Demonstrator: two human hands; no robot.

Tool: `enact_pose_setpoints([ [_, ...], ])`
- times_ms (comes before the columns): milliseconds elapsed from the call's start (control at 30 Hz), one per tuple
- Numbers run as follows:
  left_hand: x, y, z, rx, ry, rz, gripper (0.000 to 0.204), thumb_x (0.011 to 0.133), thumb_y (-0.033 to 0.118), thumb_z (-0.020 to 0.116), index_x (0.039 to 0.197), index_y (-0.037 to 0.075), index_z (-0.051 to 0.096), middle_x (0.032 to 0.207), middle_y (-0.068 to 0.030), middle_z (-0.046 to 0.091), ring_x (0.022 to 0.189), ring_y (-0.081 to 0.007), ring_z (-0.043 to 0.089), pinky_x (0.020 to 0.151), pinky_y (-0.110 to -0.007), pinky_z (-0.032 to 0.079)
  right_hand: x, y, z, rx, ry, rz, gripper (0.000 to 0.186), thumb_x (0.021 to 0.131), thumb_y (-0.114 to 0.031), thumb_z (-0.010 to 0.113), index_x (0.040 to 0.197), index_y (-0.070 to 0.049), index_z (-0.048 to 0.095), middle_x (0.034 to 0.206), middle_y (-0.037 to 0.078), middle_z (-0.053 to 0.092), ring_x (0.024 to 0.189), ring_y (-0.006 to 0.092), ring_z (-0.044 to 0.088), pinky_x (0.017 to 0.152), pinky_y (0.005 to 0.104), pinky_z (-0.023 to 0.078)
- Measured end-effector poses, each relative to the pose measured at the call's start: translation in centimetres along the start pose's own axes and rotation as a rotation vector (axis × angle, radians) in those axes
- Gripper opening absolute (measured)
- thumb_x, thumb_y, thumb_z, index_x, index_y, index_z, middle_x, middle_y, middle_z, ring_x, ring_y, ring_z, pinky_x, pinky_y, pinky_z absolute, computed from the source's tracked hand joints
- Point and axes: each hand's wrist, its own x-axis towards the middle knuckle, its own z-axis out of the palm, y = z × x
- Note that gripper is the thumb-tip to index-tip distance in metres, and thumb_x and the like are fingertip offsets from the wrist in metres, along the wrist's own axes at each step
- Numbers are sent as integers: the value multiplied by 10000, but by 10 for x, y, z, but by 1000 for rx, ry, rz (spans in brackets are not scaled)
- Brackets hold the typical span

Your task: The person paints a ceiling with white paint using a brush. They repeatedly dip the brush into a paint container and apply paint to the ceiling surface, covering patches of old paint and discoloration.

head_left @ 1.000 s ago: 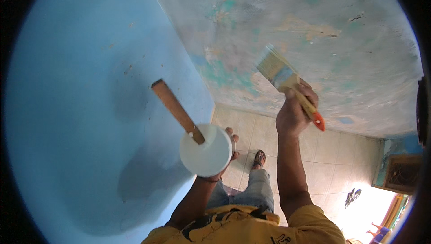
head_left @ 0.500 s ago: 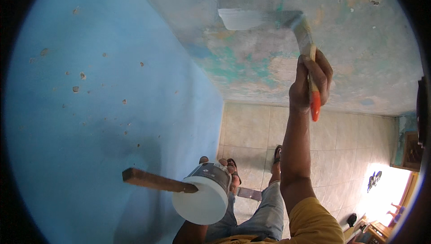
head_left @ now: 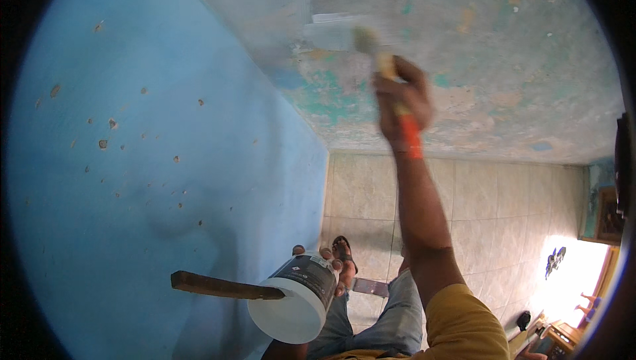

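Note:
My right hand [head_left: 407,98] is raised before the patchy grey wall [head_left: 477,62], closed around a paintbrush [head_left: 410,136]. The brush has a pale wooden handle with an orange end, and its bristles are smeared by motion close to the wall. Just left of the bristles, a wet whitish paint stroke [head_left: 334,19] shows on the wall. Low in front of me, my left hand [head_left: 335,268] grips a white plastic tub [head_left: 291,320] with a dark label, its fingers wrapped around the far side. A wooden stick [head_left: 222,285] juts out leftward over the tub's rim.
On the left rises a blue wall [head_left: 152,181] with several chipped spots, meeting the grey wall in a corner. Beige floor tiles [head_left: 361,188] lie below, with my sandalled foot [head_left: 343,251] on them. At the far right are a bright doorway [head_left: 576,270] and wooden furniture [head_left: 563,339].
My right hand has swept the paintbrush leftward from the right end of the stroke, and the brush is now blurred. The tub in my left hand has shifted slightly left and down.

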Motion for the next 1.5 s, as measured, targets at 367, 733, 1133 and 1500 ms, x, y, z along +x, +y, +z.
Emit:
enact_pose_setpoints([
  [367, 2, 0, 0, -24, -17, 0, 623, 935, 437, 714, 1468, 225, 472, 1448, -221, 417, 1355, -419, 402, 879, -598, 493, 23, -54, 32, 226, -297, -189, 184, 749, -8, 814, 862, -124, 727, 1149, 140, 689, 1028, 277, 692, 846, 378, 581],
  [733, -3, 5, -3, -35, -19, 7, 628, 935, 447, 711, 1473, 228, 471, 1454, -216, 410, 1355, -423, 401, 878, -592, 484, 40, -23, -33, -19, 54, -172, 128, 858, 15, 786, 902, -69, 699, 1175, 195, 688, 1044, 277, 706, 874, 357, 599],
  [1133, -2, 1, 0, -63, -65, -12, 633, 936, 454, 704, 1479, 227, 469, 1461, -224, 393, 1355, -426, 393, 884, -615, 485, 94, -21, -58, -121, 217, -242, 102, 861, -37, 793, 939, -70, 738, 1146, 168, 691, 1053, 277, 695, 891, 354, 586],
  [1500, 6, 3, 18, -66, -39, -37, 546, 942, 426, 697, 1430, 237, 544, 1423, -223, 434, 1335, -427, 443, 889, -593, 528, 67, -64, 51, -15, -254, -325, 257, 649, -138, 760, 902, -160, 721, 1112, 99, 674, 916, 252, 649, 750, 359, 558],
])
